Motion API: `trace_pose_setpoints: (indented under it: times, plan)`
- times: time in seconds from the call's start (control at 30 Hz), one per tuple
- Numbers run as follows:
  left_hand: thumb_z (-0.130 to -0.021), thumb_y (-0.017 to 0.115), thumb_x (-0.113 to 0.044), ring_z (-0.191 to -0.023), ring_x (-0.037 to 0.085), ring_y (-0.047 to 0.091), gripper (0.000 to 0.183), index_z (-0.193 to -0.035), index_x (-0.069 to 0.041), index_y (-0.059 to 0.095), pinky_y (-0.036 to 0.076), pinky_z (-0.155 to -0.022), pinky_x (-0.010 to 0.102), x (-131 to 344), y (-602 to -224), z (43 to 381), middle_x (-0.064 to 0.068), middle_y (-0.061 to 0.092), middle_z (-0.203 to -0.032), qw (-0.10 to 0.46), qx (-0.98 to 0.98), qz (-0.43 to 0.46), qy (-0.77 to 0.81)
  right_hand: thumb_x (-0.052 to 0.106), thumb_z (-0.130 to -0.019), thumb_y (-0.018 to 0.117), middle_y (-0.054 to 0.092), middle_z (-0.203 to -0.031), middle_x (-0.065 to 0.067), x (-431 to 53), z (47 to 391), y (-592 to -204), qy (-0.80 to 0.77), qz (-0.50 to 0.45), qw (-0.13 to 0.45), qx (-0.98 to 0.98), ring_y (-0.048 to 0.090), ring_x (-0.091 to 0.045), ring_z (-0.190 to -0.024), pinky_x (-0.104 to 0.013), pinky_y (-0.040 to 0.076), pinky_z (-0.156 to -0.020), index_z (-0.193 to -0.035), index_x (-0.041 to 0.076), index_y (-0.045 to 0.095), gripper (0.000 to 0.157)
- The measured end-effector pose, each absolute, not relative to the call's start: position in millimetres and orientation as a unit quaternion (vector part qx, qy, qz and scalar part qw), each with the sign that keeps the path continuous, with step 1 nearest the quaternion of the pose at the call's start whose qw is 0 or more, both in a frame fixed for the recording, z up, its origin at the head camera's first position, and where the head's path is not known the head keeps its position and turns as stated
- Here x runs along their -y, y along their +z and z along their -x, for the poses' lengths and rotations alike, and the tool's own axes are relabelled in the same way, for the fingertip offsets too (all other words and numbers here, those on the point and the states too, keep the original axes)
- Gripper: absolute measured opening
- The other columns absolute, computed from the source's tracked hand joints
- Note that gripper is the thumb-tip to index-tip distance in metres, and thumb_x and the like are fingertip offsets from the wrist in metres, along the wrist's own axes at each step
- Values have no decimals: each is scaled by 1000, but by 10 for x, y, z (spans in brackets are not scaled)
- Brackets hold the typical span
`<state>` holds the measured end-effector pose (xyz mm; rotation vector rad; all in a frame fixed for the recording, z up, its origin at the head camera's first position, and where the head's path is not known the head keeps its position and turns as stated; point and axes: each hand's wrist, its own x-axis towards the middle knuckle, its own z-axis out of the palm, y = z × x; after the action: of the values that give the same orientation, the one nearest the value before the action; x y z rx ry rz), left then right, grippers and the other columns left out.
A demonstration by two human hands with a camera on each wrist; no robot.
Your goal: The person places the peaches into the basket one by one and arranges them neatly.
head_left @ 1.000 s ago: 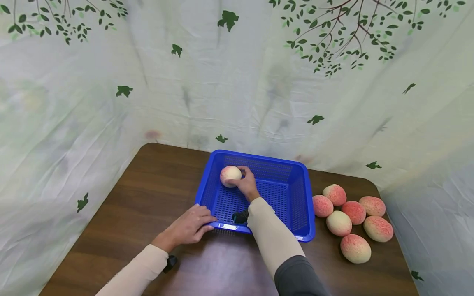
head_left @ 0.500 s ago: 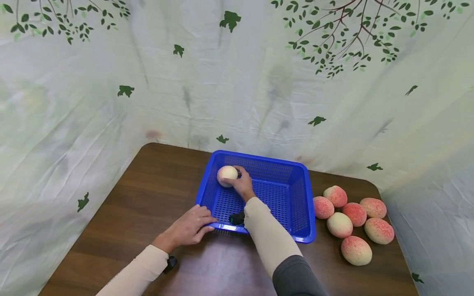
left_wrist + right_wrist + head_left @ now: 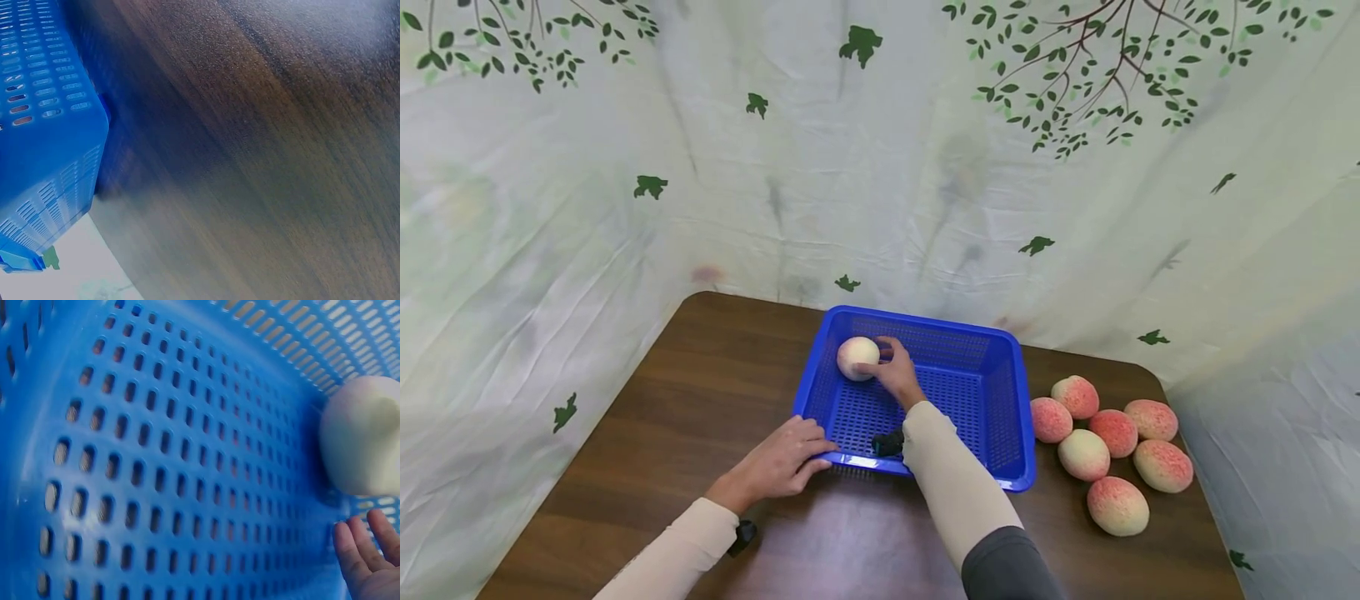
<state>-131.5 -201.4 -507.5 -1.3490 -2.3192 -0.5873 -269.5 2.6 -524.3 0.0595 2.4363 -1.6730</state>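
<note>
In the head view a blue plastic basket (image 3: 925, 317) stands on the table, and one pale, pink-tinged peach (image 3: 856, 359) lies in its back left corner. My right hand (image 3: 901, 375) is inside the basket just right of that peach. The right wrist view shows the fingers (image 3: 356, 550) loosely extended and apart from the peach (image 3: 362, 437). My left hand (image 3: 784, 460) holds the basket's front left rim, fingers over the edge and thumb outside. That hand is out of sight in the left wrist view, where the basket's outer wall (image 3: 50, 150) shows.
Several pink and cream peaches (image 3: 1115, 433) lie loose on the brown wooden table (image 3: 700, 375), right of the basket. A pale cloth backdrop (image 3: 760, 217) with printed leaves hangs behind the table and along its sides.
The peach moved slightly left, into the basket's back left corner. My right hand let go of it and drew a little to the right. The left hand stayed on the rim.
</note>
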Motion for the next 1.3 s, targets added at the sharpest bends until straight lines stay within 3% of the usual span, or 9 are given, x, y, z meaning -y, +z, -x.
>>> trace_pose_setpoints:
  times: [0.13, 0.37, 0.57, 0.9, 1.0, 1.17, 1.3]
  plan:
    - [-87, 67, -19, -74, 13, 48, 13, -93, -8, 71, 35, -67, 27, 1998, -5083, 1321, -3, 58, -81, 198, 824, 484, -215, 27, -76, 83, 49, -136, -18, -161, 2687, -5156, -573, -25, 101, -813, 50, -35, -122, -49, 44, -94, -141, 14, 45, 76]
    - [-99, 53, -29, -74, 13, 47, 28, -92, -9, 72, 34, -67, 27, 1997, -5110, 1341, -3, 57, -81, 195, 826, 482, -219, 24, -79, 81, 44, -141, -17, -461, 2618, -4907, -604, -20, 99, -791, 45, -37, -127, -51, 42, -97, -141, 16, 44, 72]
    - [-98, 55, -27, -74, 13, 47, 26, -92, -9, 72, 33, -67, 27, 1989, -5112, 1352, -3, 57, -80, 189, 827, 481, -221, 27, -81, 79, 45, -140, -13, -771, 2504, -4706, -614, -10, 87, -785, 47, -34, -126, -50, 42, -96, -140, 18, 45, 68]
    - [-102, 44, -34, -74, 12, 47, 40, -92, -8, 73, 33, -67, 27, 1961, -5114, 1376, -4, 57, -80, 191, 825, 480, -228, 24, -87, 73, 47, -139, -16, -1331, 2272, -4439, -645, 21, 49, -762, 48, -34, -126, -54, 37, -101, -140, 10, 44, 61]
    - [-103, 41, -36, -74, 12, 47, 44, -93, -8, 73, 33, -66, 27, 1948, -5103, 1382, -4, 57, -80, 189, 825, 481, -229, 19, -88, 72, 48, -137, -19, -1515, 2208, -4428, -666, 30, 35, -745, 52, -32, -121, -49, 40, -100, -139, 4, 44, 60]
    - [-99, 54, -28, -74, 12, 47, 29, -93, -7, 74, 33, -66, 27, 1958, -5088, 1378, -4, 58, -80, 182, 829, 478, -226, 9, -89, 69, 50, -132, -25, -1802, 2086, -4433, -698, 35, 0, -715, 61, -20, -107, -31, 48, -90, -137, -5, 43, 56]
    - [-84, 70, -14, -74, 13, 47, 12, -92, -6, 74, 34, -67, 28, 1949, -5086, 1386, -3, 59, -79, 178, 830, 479, -223, 9, -91, 67, 50, -131, -27, -2055, 1960, -4422, -713, 22, -25, -700, 63, -14, -101, -30, 50, -89, -136, -5, 43, 53]
